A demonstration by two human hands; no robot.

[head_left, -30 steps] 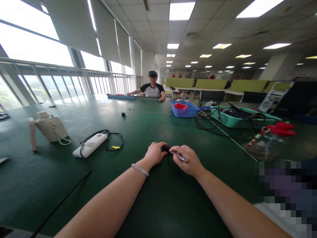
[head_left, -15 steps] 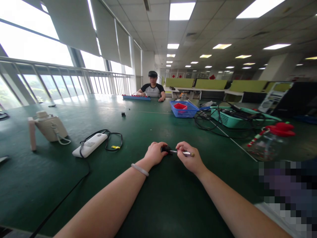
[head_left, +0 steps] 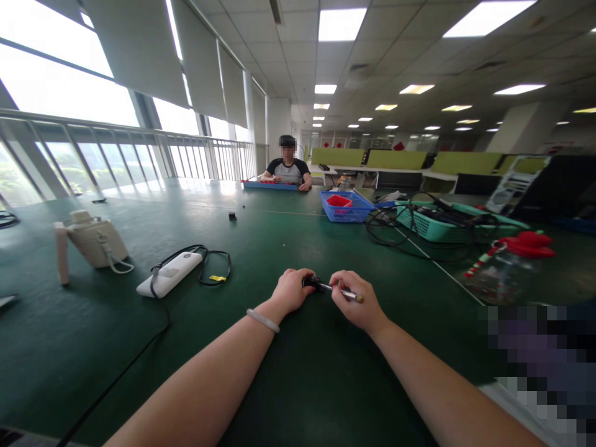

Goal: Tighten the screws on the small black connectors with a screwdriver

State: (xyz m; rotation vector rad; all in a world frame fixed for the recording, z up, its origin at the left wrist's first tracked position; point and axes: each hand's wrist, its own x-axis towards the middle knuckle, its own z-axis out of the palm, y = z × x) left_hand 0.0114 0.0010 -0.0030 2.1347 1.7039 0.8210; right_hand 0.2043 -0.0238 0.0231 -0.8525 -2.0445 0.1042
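Note:
On the green table [head_left: 298,347], my left hand [head_left: 292,290] is closed around a small black part [head_left: 311,282], pressing it against the tabletop. Its exact kind is too small to make out. My right hand [head_left: 357,299] grips a slim metal screwdriver [head_left: 348,294] with a brass-coloured end. The tool lies nearly level, and its shaft runs left to the black part. Whether the tip sits in the part or only touches it cannot be told. A pale bangle circles my left wrist.
Left of my hands lie a white power bank-like box [head_left: 170,273] with a black cable and a beige bottle [head_left: 97,241]. To the right are a blue basket [head_left: 347,212], a green basket [head_left: 428,228] with cables, and a red-lidded jar [head_left: 505,273]. A person [head_left: 287,167] sits opposite.
The outer end of the screwdriver has dipped slightly, with my right hand shifting a little. My left hand stays put. Across the table, the long blue tray has moved right.

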